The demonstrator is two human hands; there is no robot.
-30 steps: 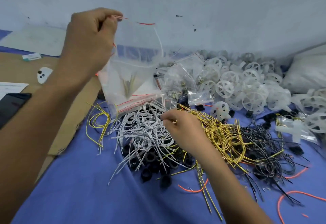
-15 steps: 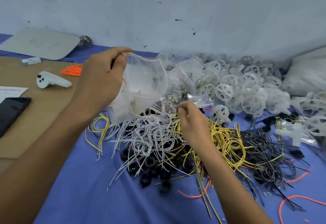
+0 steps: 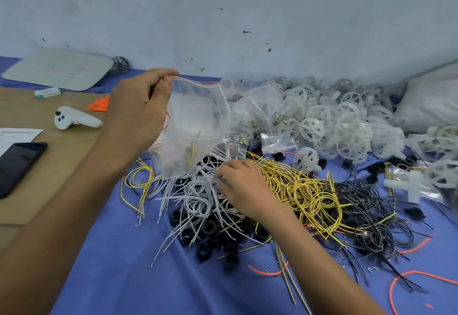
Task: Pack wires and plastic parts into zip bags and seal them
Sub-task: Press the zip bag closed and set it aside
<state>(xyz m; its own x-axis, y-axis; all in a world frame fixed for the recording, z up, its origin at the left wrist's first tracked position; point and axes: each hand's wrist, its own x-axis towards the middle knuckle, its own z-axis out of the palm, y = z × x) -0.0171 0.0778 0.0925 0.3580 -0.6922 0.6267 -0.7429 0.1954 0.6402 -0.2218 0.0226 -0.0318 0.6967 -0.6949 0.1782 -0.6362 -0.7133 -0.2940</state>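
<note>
While the left hand (image 3: pixel 138 116) pinches the clear red-striped plastic zip bag (image 3: pixel 198 126) aloft by its corner, the right hand (image 3: pixel 240 186) curls round tangled thin white wires (image 3: pixel 198 198) just below, and they may snag, dragging extras along.

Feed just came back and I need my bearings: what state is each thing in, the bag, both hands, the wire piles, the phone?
Bag: held up, mouth open, nearly empty.
Left hand: pinches the bag's top edge.
Right hand: fingers curled on white wires.
White wires: loose pile, unpacked.
Yellow wires: loose pile, unpacked.
Phone: lying flat, screen dark.
</note>
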